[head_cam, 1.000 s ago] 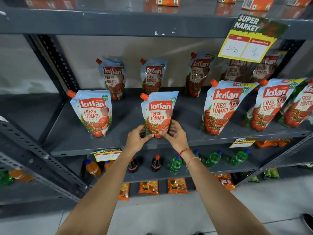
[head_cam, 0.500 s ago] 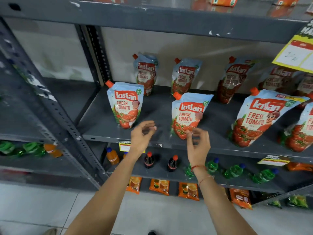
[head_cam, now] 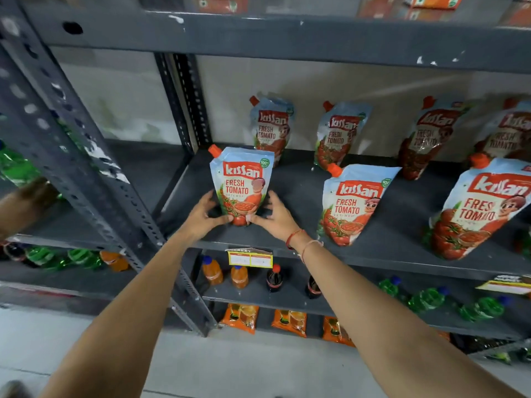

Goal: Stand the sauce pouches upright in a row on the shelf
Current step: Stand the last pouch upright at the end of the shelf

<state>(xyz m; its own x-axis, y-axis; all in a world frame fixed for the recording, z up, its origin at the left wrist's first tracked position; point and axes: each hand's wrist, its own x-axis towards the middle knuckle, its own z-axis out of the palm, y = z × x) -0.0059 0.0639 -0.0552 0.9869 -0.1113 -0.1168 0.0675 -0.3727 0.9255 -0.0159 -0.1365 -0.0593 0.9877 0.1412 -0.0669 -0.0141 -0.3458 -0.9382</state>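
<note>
Blue-and-red ketchup pouches with orange caps stand on a dark grey shelf. The leftmost front pouch stands upright near the shelf's left end. My left hand grips its lower left side and my right hand grips its lower right side, thumbs meeting at its base. A second front pouch stands to the right, and a third leans at the far right. Several more pouches, one of them, line the back of the shelf.
A perforated grey upright stands left of the shelf. Below the shelf are drink bottles, a price tag and orange packets. The shelf above overhangs the pouches. Green bottles lie on the lower right.
Both hands let go of the middle front pouch, moved left and closed around the base of the leftmost front pouch. The view also shifted left.
</note>
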